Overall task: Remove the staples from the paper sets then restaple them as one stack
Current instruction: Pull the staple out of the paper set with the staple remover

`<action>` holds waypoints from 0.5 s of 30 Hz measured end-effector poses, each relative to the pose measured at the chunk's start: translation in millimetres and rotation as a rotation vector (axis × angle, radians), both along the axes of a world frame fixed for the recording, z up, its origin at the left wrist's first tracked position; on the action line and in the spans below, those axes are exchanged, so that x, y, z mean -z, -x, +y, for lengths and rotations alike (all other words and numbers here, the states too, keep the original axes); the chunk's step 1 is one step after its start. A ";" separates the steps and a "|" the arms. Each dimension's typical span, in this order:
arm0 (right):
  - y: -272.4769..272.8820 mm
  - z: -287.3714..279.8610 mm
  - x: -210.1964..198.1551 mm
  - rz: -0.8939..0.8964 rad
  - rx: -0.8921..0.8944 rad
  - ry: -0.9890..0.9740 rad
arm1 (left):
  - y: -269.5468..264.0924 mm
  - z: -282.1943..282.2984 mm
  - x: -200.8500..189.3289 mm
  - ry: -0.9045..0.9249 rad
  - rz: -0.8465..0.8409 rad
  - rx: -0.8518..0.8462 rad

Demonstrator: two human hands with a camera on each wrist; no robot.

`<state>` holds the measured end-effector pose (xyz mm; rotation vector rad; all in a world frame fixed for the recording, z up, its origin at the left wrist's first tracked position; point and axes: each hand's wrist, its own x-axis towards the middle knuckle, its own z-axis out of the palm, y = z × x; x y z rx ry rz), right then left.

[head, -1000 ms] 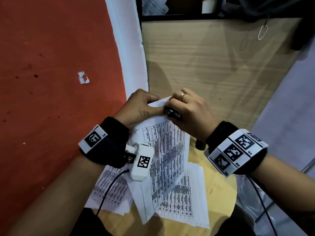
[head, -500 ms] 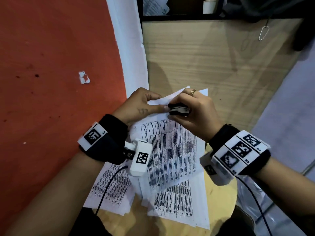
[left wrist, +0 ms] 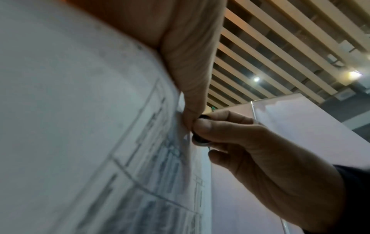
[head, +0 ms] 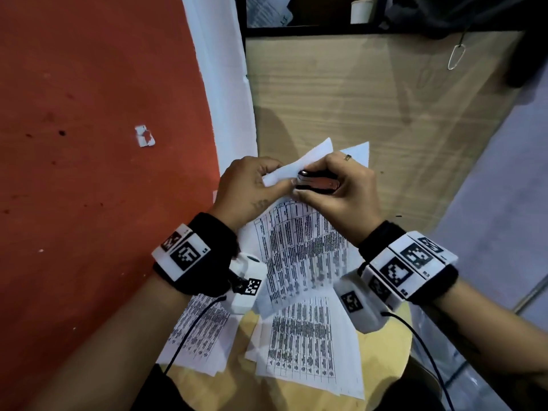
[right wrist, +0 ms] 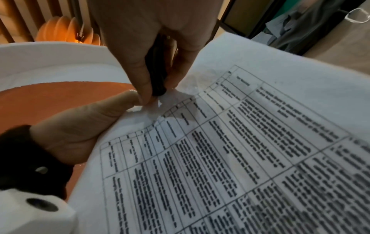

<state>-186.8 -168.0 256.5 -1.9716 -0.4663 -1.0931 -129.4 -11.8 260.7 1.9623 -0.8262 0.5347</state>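
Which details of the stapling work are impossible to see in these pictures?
- The staple itself: hidden in all views by the fingertips and the black tool.
- The printed text on the held paper set: too blurred to read.
- The sheets on the table: partly covered by the wrists in the head view.

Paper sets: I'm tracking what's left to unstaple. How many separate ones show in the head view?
3: one held up by both hands, one lying lower left, one lower right. More may be hidden.

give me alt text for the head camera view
A left hand pinches the top corner of a lifted printed paper set while the right hand holds a small black stapler at that corner. More printed sheets lie below on a wooden table.
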 end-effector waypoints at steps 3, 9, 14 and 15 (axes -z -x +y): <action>-5.2 -19.5 17.8 0.049 0.104 -0.172 | -7.6 10.7 4.0 -0.039 -0.036 -0.140; -6.0 -44.9 60.6 0.371 0.243 -0.095 | -29.5 32.1 4.2 -0.207 0.019 -0.088; -14.9 -43.4 58.2 0.554 0.004 -0.237 | -43.4 39.8 -0.8 -0.199 0.194 0.052; -18.8 -43.7 57.8 0.580 -0.054 -0.271 | -44.3 40.4 -1.8 -0.194 0.234 0.098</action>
